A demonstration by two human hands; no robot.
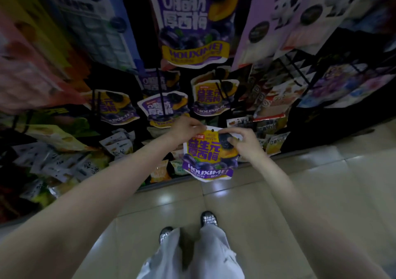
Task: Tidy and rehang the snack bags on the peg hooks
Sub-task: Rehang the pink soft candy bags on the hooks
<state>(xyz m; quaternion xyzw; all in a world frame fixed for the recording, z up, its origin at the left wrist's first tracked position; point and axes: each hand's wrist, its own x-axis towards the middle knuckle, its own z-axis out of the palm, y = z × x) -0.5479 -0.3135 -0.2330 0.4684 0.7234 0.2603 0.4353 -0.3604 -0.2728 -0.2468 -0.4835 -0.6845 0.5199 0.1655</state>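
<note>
I hold a yellow and purple prune snack bag (209, 157) in front of the dark peg rack. My left hand (186, 128) pinches its top left corner and my right hand (242, 142) grips its top right edge. The hang hole at the bag's top shows between my hands, off any hook. Matching purple and yellow bags hang on black peg hooks just above: one (211, 98) straight above, one (164, 109) to its left and one (115, 108) further left. A large bag of the same kind (192, 21) hangs at the top.
Pale lilac bags with panda prints (285, 21) hang upper right. Small white and yellow packets (64, 163) fill the lower left shelf. The rack's base edge (171, 182) meets a shiny tiled floor (300, 193), where my shoes (209, 218) stand.
</note>
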